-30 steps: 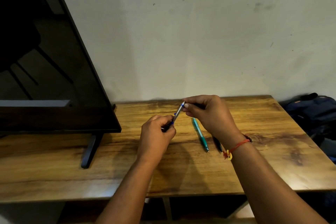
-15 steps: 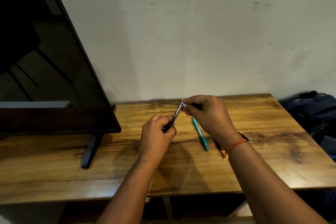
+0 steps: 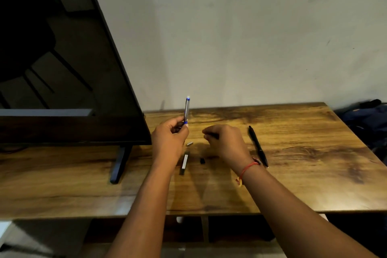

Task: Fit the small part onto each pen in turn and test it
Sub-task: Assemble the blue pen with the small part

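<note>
left hand (image 3: 169, 142) holding blue pen (image 3: 186, 110) upright, right hand (image 3: 225, 142) curled with fingertips pinched, contents unclear; black pen (image 3: 258, 146), grey piece (image 3: 184, 161) on tabletop (image 3: 303, 153)

Table (image 3: 303, 184) front and right side are bare wood, free for a hand. Obstacles: TV screen (image 3: 62, 58) and its foot (image 3: 118, 165) at left, black pen (image 3: 258, 145) right of centre, small parts (image 3: 184, 163) btw. the hands.
</note>
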